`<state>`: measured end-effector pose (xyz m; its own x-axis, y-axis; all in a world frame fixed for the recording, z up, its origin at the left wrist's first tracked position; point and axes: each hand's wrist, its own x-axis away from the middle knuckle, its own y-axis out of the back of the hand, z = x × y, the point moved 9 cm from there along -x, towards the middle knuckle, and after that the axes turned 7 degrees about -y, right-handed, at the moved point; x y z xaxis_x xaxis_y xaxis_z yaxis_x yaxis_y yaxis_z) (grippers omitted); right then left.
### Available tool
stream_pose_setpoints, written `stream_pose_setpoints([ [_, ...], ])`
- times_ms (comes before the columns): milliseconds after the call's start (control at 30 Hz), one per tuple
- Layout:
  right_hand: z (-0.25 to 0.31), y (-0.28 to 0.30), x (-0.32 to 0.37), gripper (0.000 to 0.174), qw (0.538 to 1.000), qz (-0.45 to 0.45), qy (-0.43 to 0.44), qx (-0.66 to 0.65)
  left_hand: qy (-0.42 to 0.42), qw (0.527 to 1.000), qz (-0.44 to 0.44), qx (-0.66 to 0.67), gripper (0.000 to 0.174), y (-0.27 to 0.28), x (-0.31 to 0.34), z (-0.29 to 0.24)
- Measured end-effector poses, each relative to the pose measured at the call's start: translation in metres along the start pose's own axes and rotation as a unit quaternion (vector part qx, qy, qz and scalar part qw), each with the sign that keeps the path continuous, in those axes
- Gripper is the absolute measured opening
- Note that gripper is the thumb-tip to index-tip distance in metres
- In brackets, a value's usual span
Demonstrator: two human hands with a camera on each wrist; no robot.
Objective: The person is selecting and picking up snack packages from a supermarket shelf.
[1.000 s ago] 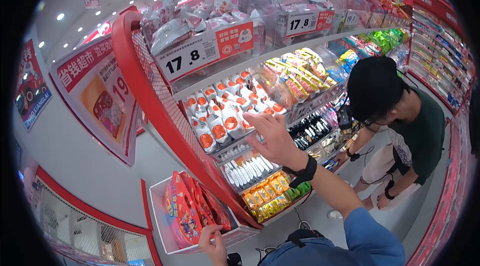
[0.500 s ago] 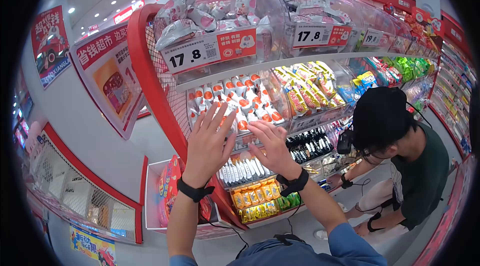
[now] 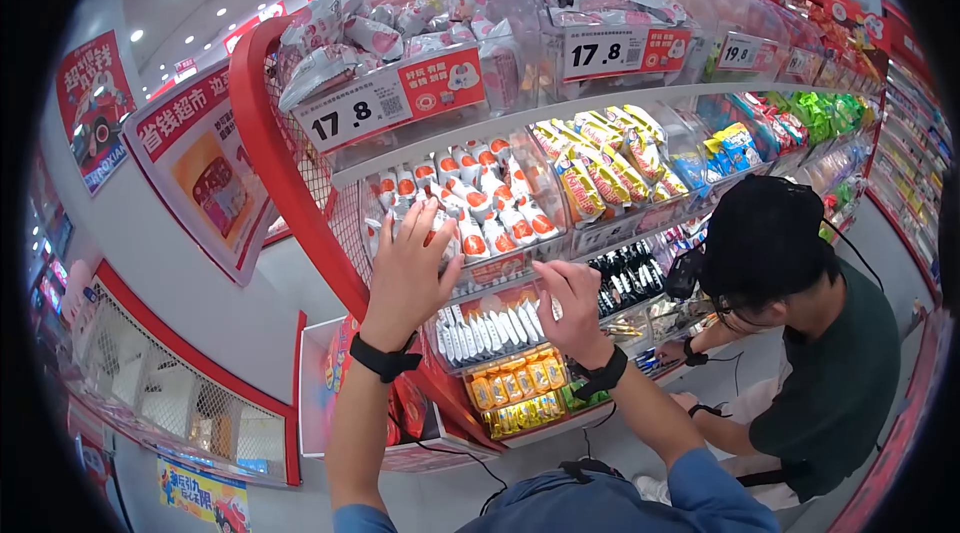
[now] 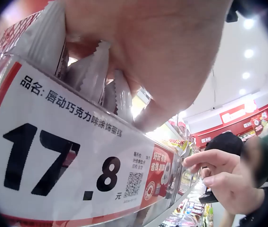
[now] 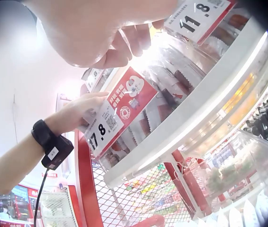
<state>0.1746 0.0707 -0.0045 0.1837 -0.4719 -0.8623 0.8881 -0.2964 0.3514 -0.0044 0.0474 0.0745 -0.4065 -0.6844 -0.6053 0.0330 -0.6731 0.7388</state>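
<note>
In the head view my left hand (image 3: pixel 408 268) is spread over the left end of a bin of white packets with orange-red discs (image 3: pixel 476 245). The left wrist view shows that hand (image 4: pixel 148 52) close above white packets (image 4: pixel 94 71) behind a 17.8 price card (image 4: pixel 68 156); whether it touches them cannot be told. My right hand (image 3: pixel 575 313), fingers loosely bent and holding nothing, hovers before the bin's lower front edge, right of the left hand. In the right wrist view the right hand (image 5: pixel 96 33) is in front of the shelf, the left hand (image 5: pixel 79 113) behind the price card.
A person in a black cap (image 3: pixel 765 233) crouches at the right beside the shelf. Yellow packets (image 3: pixel 600 163) fill the neighbouring bin; white, orange and black ones lie lower. A red mesh-sided frame (image 3: pixel 300 163) bounds the shelf on the left, above a box of red bags (image 3: pixel 410 408).
The left hand has risen from low beside the box to the bin of white packets. The right hand has drawn down and back from the packets, its fingers more bent.
</note>
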Motion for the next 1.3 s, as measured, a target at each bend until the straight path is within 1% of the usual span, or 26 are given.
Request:
stream_pose_setpoints([
  [67, -0.006, -0.015, 0.001, 0.061, 0.991, 0.088, -0.056, -0.086, 0.001, 1.000, 0.000, -0.006, 0.045, 0.000, 0.000, -0.002],
  [100, 0.005, -0.017, -0.006, 0.069, 0.991, 0.080, -0.029, -0.106, 0.004, 1.000, 0.001, -0.008, 0.045, 0.001, -0.001, -0.003],
  [200, 0.010, -0.037, -0.011, 0.074, 0.988, 0.139, -0.056, -0.045, 0.006, 1.000, 0.001, -0.016, 0.045, -0.001, -0.001, -0.003],
  [233, 0.006, -0.041, -0.009, 0.076, 0.987, 0.130, -0.071, -0.056, 0.004, 1.000, 0.001, -0.019, 0.045, -0.001, -0.001, -0.003],
  [333, 0.002, -0.046, -0.002, 0.076, 0.987, 0.107, -0.082, -0.088, 0.005, 1.000, 0.008, -0.027, 0.046, 0.004, -0.002, -0.006],
  [400, 0.003, -0.043, -0.004, 0.076, 0.990, 0.092, -0.066, -0.089, 0.013, 0.999, 0.021, -0.034, 0.046, 0.014, -0.007, -0.008],
  [633, 0.000, -0.050, 0.000, 0.077, 0.990, 0.090, -0.067, -0.091, -0.001, 0.997, 0.008, 0.073, 0.035, 0.036, -0.012, -0.005],
  [733, -0.005, -0.057, 0.002, 0.075, 0.980, 0.123, -0.121, -0.102, -0.027, 0.995, 0.064, 0.069, 0.033, 0.019, -0.020, 0.000],
  [767, -0.003, -0.056, 0.002, 0.076, 0.980, 0.126, -0.124, -0.096, -0.036, 0.996, 0.051, 0.060, 0.027, 0.013, -0.023, 0.002],
  [900, 0.000, -0.052, 0.001, 0.078, 0.984, 0.105, -0.103, -0.099, -0.060, 0.995, 0.080, -0.031, 0.020, -0.006, -0.027, -0.004],
  [1000, 0.001, -0.048, -0.002, 0.079, 0.985, 0.100, -0.092, -0.104, -0.057, 0.993, 0.057, -0.084, 0.021, -0.012, -0.023, -0.004],
  [1233, -0.002, -0.050, -0.001, 0.080, 0.988, 0.083, -0.078, -0.100, 0.019, 0.992, 0.096, -0.079, 0.022, -0.018, -0.023, 0.002],
  [1300, -0.002, -0.050, -0.001, 0.079, 0.989, 0.094, -0.085, -0.082, 0.037, 0.992, 0.106, -0.065, 0.023, -0.020, -0.022, 0.004],
])
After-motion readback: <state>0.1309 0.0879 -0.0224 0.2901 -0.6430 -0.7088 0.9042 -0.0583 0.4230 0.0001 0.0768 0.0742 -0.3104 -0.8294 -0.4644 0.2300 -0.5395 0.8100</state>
